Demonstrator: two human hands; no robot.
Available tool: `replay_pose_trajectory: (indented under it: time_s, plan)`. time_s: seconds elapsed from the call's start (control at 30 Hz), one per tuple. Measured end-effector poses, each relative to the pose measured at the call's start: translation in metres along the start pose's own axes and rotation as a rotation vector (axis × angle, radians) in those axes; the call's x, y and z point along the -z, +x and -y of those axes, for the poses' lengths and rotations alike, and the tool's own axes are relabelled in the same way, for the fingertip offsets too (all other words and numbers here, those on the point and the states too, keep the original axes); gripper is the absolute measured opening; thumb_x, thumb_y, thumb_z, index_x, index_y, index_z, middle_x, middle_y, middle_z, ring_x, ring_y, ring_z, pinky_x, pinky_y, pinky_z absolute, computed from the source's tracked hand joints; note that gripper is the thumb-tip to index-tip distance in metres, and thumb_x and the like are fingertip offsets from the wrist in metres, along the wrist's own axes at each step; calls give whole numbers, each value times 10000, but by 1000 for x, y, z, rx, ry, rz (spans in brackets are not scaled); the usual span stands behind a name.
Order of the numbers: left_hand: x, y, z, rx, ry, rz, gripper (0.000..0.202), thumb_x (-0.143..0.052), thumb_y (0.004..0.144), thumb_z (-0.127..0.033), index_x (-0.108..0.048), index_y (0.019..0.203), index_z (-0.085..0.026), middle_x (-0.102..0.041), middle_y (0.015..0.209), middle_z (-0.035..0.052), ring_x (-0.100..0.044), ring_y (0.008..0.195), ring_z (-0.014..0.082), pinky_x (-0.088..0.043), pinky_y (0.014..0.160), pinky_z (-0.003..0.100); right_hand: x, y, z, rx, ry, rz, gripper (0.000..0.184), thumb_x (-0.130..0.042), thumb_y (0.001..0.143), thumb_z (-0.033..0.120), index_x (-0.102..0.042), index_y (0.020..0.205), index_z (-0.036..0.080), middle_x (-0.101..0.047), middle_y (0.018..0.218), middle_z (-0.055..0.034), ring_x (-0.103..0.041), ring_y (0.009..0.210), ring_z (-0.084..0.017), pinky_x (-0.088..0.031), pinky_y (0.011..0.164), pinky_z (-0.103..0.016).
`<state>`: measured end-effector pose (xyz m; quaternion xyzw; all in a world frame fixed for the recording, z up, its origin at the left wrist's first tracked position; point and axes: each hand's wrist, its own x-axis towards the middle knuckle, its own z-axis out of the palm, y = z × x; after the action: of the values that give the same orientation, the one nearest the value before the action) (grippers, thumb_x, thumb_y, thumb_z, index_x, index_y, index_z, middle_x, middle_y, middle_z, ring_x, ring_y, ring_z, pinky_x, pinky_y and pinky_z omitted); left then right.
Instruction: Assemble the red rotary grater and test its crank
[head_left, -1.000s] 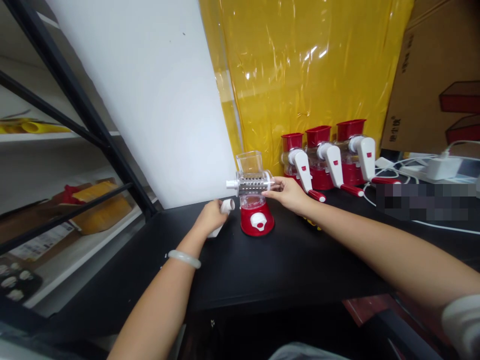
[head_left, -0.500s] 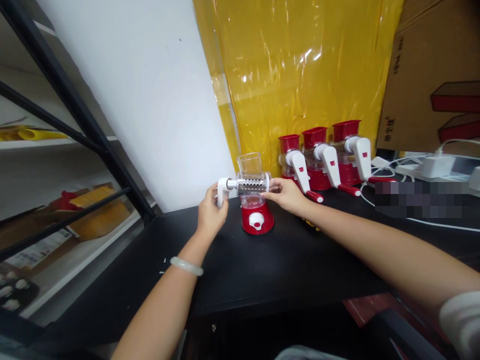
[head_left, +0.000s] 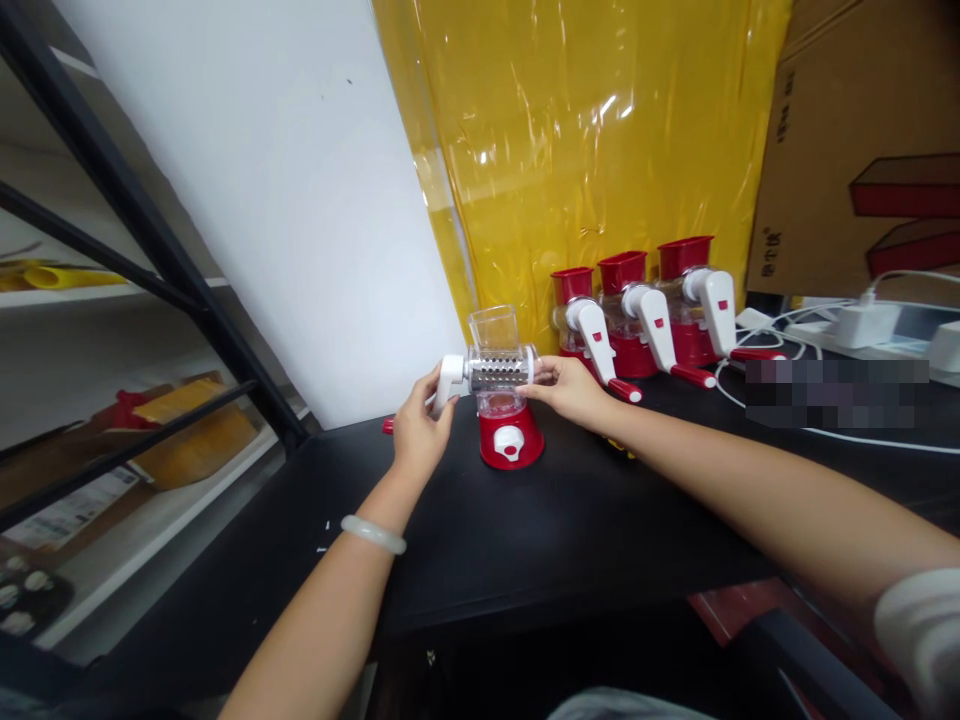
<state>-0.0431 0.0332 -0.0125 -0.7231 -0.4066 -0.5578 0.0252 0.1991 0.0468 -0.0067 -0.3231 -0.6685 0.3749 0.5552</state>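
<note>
A small rotary grater [head_left: 504, 400] with a red base, a clear hopper and a metal drum stands on the black table [head_left: 525, 540]. My left hand [head_left: 417, 436] is closed on a white crank handle [head_left: 448, 381] held against the left end of the drum; the handle's red tip shows behind the hand. My right hand [head_left: 571, 389] grips the right end of the drum with its fingertips.
Three assembled red and white graters [head_left: 645, 320] stand in a row against a yellow plastic sheet [head_left: 585, 150]. White cables and chargers [head_left: 847, 330] lie at the right. A cardboard box [head_left: 862, 150] stands behind them. A black metal shelf rack [head_left: 112, 330] is on the left.
My left hand lifted the white crank handle from the table up to the drum's left end. My right hand stayed on the drum's right end.
</note>
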Motion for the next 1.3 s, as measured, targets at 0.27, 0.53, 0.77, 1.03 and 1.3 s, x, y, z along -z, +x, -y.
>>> replay_pose_trajectory:
  time_s: [0.27,0.53,0.77,1.03,1.3]
  plan:
    - [-2,2,0,102,-178,20,385,-646,849,-360,-583,1191,-196,-654,1245,126,-631,1142,259,-572,886,404,2,2,-1,-9,29,34,319,-810,596,373,-653,779,164,-737,815,-59,-688,775,-184,-535,788,-354]
    - [2,9,0,89,-166,62,322,-645,841,-351,-593,1123,-205,-660,1240,107,-643,1123,256,-576,874,404,7,6,-1,-20,18,96,314,-812,596,356,-662,792,163,-739,806,-59,-694,779,-193,-539,781,-361]
    - [0,10,3,80,-169,102,265,-618,860,-329,-569,1099,-226,-625,1298,102,-619,1160,262,-575,871,394,9,6,-1,1,27,116,259,-792,621,304,-675,813,176,-743,852,-59,-692,810,-198,-541,811,-373]
    - [-2,11,6,66,-152,157,245,-593,872,-316,-537,1099,-242,-632,1288,96,-640,1128,238,-563,875,366,9,9,-5,0,29,111,278,-805,600,312,-675,800,170,-737,820,-58,-684,773,-193,-539,776,-361]
    - [-2,12,1,88,-169,170,242,-591,869,-323,-524,1080,-226,-621,1305,107,-621,1159,237,-562,884,382,8,9,1,-15,48,108,340,-852,532,340,-659,748,162,-729,776,-46,-673,743,-176,-534,766,-342]
